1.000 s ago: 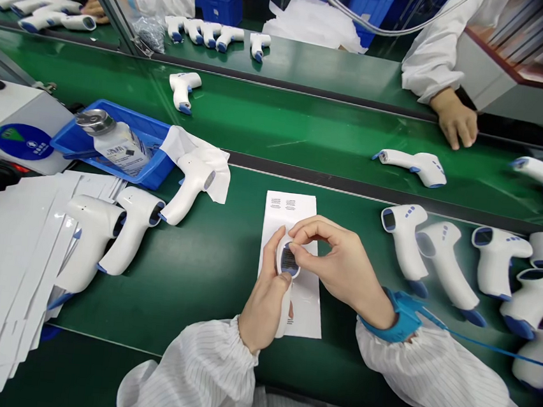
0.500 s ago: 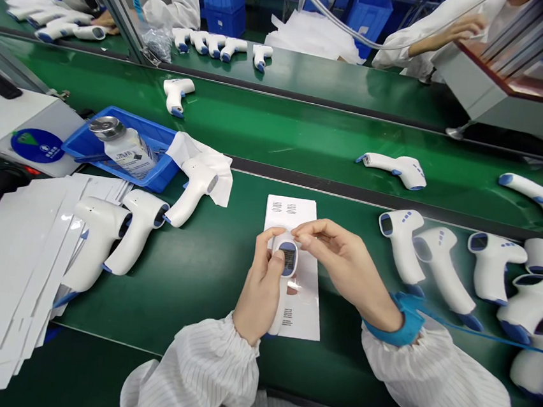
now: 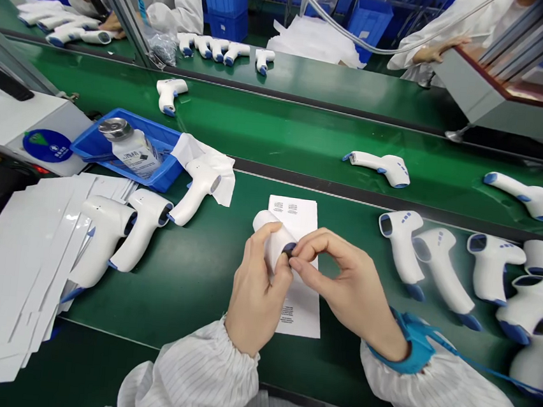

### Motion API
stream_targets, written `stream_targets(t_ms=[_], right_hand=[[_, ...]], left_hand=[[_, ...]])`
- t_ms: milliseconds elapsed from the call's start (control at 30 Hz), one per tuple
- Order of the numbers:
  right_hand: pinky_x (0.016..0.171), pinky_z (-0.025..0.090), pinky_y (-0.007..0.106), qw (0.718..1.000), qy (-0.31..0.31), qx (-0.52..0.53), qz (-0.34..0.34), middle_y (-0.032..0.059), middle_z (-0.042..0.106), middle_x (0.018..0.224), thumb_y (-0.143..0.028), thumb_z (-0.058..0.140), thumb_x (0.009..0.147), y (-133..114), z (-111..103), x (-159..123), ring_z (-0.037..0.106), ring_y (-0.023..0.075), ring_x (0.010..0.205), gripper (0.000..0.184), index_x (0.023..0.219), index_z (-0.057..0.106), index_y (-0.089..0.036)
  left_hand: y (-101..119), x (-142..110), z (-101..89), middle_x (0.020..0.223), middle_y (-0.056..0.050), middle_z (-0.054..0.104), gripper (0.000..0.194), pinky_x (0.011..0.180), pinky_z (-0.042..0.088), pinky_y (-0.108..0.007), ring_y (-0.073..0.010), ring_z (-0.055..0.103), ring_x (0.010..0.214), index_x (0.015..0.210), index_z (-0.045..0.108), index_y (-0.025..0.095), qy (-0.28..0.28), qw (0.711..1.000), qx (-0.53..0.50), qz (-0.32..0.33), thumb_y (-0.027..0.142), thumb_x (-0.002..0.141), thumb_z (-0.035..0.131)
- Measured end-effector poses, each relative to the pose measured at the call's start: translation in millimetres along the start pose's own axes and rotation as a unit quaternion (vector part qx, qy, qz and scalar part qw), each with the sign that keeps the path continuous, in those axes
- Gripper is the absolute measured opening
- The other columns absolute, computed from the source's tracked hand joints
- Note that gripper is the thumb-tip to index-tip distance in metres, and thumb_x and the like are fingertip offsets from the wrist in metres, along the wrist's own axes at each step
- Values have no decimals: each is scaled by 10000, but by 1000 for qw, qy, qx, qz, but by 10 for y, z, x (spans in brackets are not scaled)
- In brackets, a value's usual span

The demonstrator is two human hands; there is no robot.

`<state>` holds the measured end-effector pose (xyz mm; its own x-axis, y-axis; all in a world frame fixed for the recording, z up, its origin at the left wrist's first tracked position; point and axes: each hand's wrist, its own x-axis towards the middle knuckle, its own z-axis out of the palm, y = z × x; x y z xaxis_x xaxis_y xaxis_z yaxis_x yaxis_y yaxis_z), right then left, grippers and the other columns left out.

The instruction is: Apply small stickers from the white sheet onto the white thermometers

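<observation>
I have the left hand closed around a white pistol-shaped device, its body over the left edge of the printed sheet and its far end jutting past that edge; I can't tell whether any part of it rests on the paper. The right hand, above the sheet's right side, has thumb and forefinger nearly together at the device's dark, blue-edged end. Whether they pinch something thin or only touch the edge, I cannot tell. I read the step in hand as fine fingertip work on that end. To my mind the next move calls for a firm left hold and small, light motions from the right, with the dark end turned so I can see it. Left of the sheet, a similar device lies against a white cloth; right of it, well clear, stands a loose group of others.
</observation>
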<state>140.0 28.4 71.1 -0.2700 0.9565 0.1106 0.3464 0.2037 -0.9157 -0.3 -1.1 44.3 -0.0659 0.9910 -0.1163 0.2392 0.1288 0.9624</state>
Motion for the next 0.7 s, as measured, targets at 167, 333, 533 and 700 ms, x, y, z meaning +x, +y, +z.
stream_targets(t_ms=[167,333,533,700], right_hand=[[668,546,276,995,-22,48,81,-13,686,827,-248,636,850,-14,29,-36,680,143,736,142,912,508,-243],[549,528,276,975,-46,165,140,-59,598,601,-296,592,870,-5,-44,71,620,132,536,153,910,457,-237],[889,497,348,999,0,29,-32,31,626,1093,-244,722,795,49,28,119,596,196,1050,285,1046,588,-258],[807,500,317,995,64,28,-73,11,656,882,-234,589,915,90,115,173,620,158,859,83,857,648,-238]], left_hand=[[15,-6,-23,1114,-45,546,321,748,468,-337,-195,576,863,1284,424,314,17,1000,15,-20,317,963,424],[53,12,-78,835,7,534,343,541,455,-271,-122,503,554,1290,393,333,-63,977,-164,-118,431,962,415],[163,2,-133,983,-13,533,612,509,465,-250,-84,491,538,1339,338,366,-134,960,-212,-124,178,815,594],[162,-38,-111,949,-10,545,778,456,428,-218,-62,433,502,1377,317,365,-145,958,-212,-132,37,714,561]])
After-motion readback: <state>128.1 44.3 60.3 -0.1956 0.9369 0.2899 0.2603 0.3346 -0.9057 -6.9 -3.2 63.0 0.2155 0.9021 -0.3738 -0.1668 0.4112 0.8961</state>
